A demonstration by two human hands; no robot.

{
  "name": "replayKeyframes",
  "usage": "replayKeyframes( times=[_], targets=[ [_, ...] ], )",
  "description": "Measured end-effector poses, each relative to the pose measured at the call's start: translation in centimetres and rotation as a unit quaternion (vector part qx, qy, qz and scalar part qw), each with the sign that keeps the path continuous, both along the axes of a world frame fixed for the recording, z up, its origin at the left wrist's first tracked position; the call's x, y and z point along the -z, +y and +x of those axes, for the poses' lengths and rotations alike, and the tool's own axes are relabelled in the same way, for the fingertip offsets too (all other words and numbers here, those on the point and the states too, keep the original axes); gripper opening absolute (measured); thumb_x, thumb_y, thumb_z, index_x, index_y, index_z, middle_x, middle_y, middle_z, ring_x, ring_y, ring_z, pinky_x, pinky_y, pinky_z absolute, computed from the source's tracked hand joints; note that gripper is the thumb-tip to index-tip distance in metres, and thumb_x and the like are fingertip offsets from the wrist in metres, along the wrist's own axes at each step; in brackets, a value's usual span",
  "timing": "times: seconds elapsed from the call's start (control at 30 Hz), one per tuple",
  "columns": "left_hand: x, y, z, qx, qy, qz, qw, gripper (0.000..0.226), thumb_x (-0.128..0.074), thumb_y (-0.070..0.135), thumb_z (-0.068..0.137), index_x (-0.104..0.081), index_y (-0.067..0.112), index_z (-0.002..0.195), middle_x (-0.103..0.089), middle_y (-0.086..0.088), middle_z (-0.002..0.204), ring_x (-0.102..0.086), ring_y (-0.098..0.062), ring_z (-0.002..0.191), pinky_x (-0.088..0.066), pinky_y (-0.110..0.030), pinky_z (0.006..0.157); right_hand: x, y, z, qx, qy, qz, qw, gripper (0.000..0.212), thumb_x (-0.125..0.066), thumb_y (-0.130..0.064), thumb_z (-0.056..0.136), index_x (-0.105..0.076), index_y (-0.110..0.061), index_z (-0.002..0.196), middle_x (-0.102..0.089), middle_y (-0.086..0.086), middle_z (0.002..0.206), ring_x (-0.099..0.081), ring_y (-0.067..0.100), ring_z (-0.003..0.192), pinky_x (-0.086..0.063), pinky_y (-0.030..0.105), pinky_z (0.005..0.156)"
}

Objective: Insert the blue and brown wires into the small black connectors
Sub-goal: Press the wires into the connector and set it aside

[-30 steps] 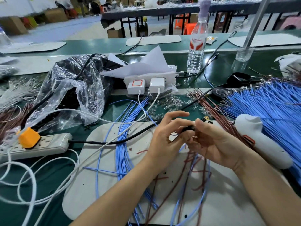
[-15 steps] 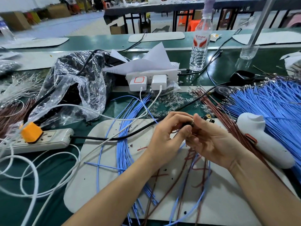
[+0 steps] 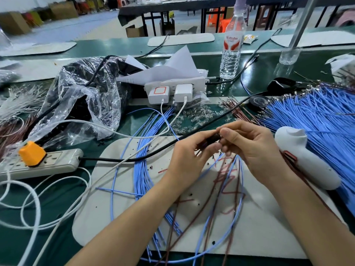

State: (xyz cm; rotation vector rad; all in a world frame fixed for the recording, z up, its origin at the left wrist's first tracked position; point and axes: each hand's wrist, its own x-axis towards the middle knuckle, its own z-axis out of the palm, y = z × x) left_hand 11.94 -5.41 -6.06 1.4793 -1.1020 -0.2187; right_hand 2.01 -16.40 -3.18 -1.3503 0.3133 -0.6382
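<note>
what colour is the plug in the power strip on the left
Orange; the plug shows clearly in the head view.

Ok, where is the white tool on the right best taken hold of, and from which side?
The white tool is probably best gripped around its long rounded body, coming from above: it lies flat with that end nearer you, while its head lies against the blue wires.
</note>
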Motion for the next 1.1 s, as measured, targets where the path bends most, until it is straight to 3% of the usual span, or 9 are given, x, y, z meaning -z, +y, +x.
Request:
replayKeyframes(
  times=[0.07, 0.1, 0.23, 0.37, 0.53, 0.7, 0.93, 1.1],
  targets=[
    [-0.1, 0.1, 0.1, 0.010, 0.004, 0.000, 1.000, 0.032, -0.059, 0.014, 0.088, -0.060, 0.015, 0.119, -0.067, 0.007, 0.098, -0.062, -0.002, 0.090, -0.052, -0.029, 0.085, 0.0, -0.4, -0.1, -0.023, 0.007, 0.016, 1.000, 0.018, -0.067, -0.016, 0.069, -0.071, -0.006, 0.083, -0.065, 0.006, 0.061, -0.060, 0.015, 0.053, -0.050, 0.019, 0.052],
    [-0.2, 0.1, 0.0, 0.015, 0.007, -0.003, 1.000, 0.031, -0.058, 0.012, 0.089, -0.059, 0.015, 0.119, -0.068, 0.009, 0.096, -0.063, -0.002, 0.088, -0.052, -0.027, 0.083, 0.0, -0.6, -0.2, -0.031, 0.007, 0.016, 0.999, 0.018, -0.067, -0.016, 0.069, -0.070, -0.005, 0.084, -0.065, 0.006, 0.062, -0.060, 0.015, 0.054, -0.050, 0.019, 0.052],
    [-0.1, 0.3, 0.1, 0.028, 0.060, -0.006, 0.998, 0.017, -0.059, 0.007, 0.090, -0.057, 0.021, 0.098, -0.065, 0.019, 0.072, -0.058, 0.005, 0.063, -0.045, -0.011, 0.065, 0.0, -0.9, -0.3, -0.027, 0.018, -0.007, 0.999, 0.020, -0.066, -0.020, 0.071, -0.066, -0.002, 0.081, -0.065, 0.004, 0.061, -0.061, 0.016, 0.054, -0.051, 0.020, 0.053],
    [-0.2, 0.3, 0.0, 0.056, 0.112, 0.009, 0.992, 0.017, -0.059, 0.001, 0.088, -0.059, 0.018, 0.091, -0.068, 0.003, 0.075, -0.060, -0.002, 0.062, -0.047, -0.016, 0.063, 0.4, -1.2, -0.2, -0.043, 0.038, 0.001, 0.998, 0.020, -0.064, -0.016, 0.071, -0.064, 0.001, 0.080, -0.064, 0.005, 0.059, -0.060, 0.015, 0.052, -0.052, 0.021, 0.053],
    [0.1, 0.1, 0.0, 0.075, 0.145, 0.010, 0.986, 0.009, -0.058, -0.003, 0.088, -0.060, -0.002, 0.097, -0.069, -0.017, 0.083, -0.068, -0.020, 0.075, -0.047, -0.018, 0.059, 0.6, -1.6, -0.3, -0.052, 0.057, -0.021, 0.997, 0.019, -0.065, -0.015, 0.070, -0.064, 0.001, 0.080, -0.065, 0.009, 0.060, -0.061, 0.017, 0.053, -0.053, 0.022, 0.054],
    [0.3, 0.1, 0.1, 0.078, 0.143, 0.012, 0.987, 0.011, -0.057, -0.004, 0.089, -0.061, -0.006, 0.099, -0.069, -0.023, 0.083, -0.067, -0.039, 0.075, -0.048, -0.019, 0.059, 0.7, -2.0, -0.3, -0.066, 0.062, -0.023, 0.996, 0.023, -0.065, -0.015, 0.069, -0.065, 0.003, 0.083, -0.066, 0.011, 0.061, -0.061, 0.016, 0.053, -0.053, 0.021, 0.054],
    [0.3, 0.2, 0.0, 0.091, 0.143, 0.020, 0.985, 0.007, -0.059, -0.001, 0.088, -0.060, 0.000, 0.094, -0.068, -0.009, 0.077, -0.068, -0.014, 0.069, -0.048, -0.016, 0.059, 1.0, -1.9, -0.4, -0.075, 0.061, 0.000, 0.995, 0.019, -0.066, -0.014, 0.070, -0.064, 0.002, 0.079, -0.066, 0.011, 0.060, -0.063, 0.018, 0.053, -0.054, 0.022, 0.055],
    [0.3, 0.3, 0.0, 0.097, 0.135, 0.020, 0.986, 0.006, -0.059, 0.000, 0.088, -0.060, 0.001, 0.094, -0.068, -0.006, 0.075, -0.067, -0.008, 0.066, -0.048, -0.016, 0.059, 1.0, -2.1, -0.4, -0.083, 0.064, -0.020, 0.994, 0.011, -0.069, -0.017, 0.069, -0.070, -0.008, 0.074, -0.068, 0.013, 0.064, -0.064, 0.020, 0.057, -0.057, 0.024, 0.060]
  ],
)
